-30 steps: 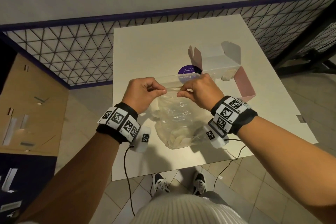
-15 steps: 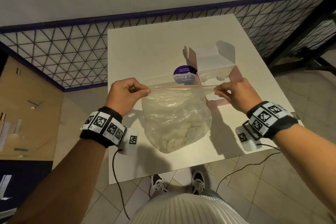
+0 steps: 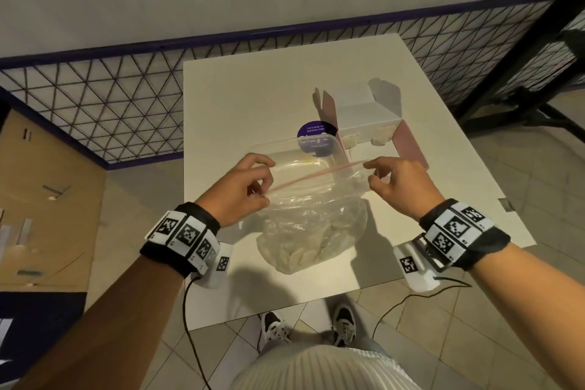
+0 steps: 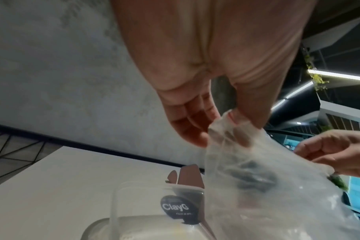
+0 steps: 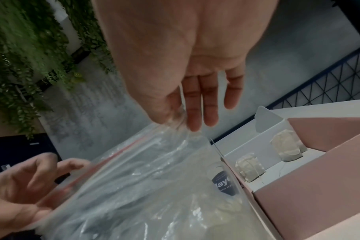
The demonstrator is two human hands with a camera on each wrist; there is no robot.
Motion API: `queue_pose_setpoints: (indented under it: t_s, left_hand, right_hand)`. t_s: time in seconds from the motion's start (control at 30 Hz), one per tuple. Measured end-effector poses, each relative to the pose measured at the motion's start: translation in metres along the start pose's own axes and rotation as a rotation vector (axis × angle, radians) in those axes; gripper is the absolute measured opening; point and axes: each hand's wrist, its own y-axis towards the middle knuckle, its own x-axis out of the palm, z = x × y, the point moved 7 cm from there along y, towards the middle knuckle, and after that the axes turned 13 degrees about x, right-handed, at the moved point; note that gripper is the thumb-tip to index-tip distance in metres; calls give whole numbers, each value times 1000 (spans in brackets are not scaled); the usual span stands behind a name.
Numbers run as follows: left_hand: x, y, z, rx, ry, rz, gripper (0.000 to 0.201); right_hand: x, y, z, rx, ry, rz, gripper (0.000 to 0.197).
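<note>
Currently the clear zip bag (image 3: 311, 225) is held upright over the near part of the white table (image 3: 240, 98). Its filled bottom is apparently resting on the surface, just in front of the clear container (image 3: 304, 152) and the open pink box (image 3: 364, 117). The left top corner is pinched between thumb and fingertips of the left hand (image 3: 240, 190). The right corner is pinched between thumb and forefinger of the right hand (image 3: 399, 187), the other fingers being spread. The red seal strip (image 3: 316, 176) is drawn taut between the pinches; whether it is fully closed cannot be told. If either thin corner is allowed to slip, the bag is likely to slump, and pale contents may be spilled toward the near edge. If the corners are pulled too hard, the seal may be forced open.
</note>
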Motion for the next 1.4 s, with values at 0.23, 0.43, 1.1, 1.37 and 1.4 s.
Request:
queue_pose_setpoints:
  t_s: [0.23, 0.43, 1.1, 1.37, 1.4]
  left_hand:
    - [6, 1, -24, -227, 263, 51, 32]
    - [2, -12, -48, -593, -76, 220, 19]
    - [30, -5, -36, -588, -1223, 626, 10]
    - [68, -6, -42, -679, -1532, 684, 13]
    - [70, -7, -42, -677, -1529, 664, 15]
  right_hand:
    - [17, -7, 13, 130, 234, -129, 27]
    - [28, -12, 33, 471, 316, -339, 8]
    - [54, -24, 18, 608, 1891, -748, 38]
    - [71, -31, 18, 751, 1630, -639, 27]
    - [72, -30, 20, 751, 1638, -625, 13]
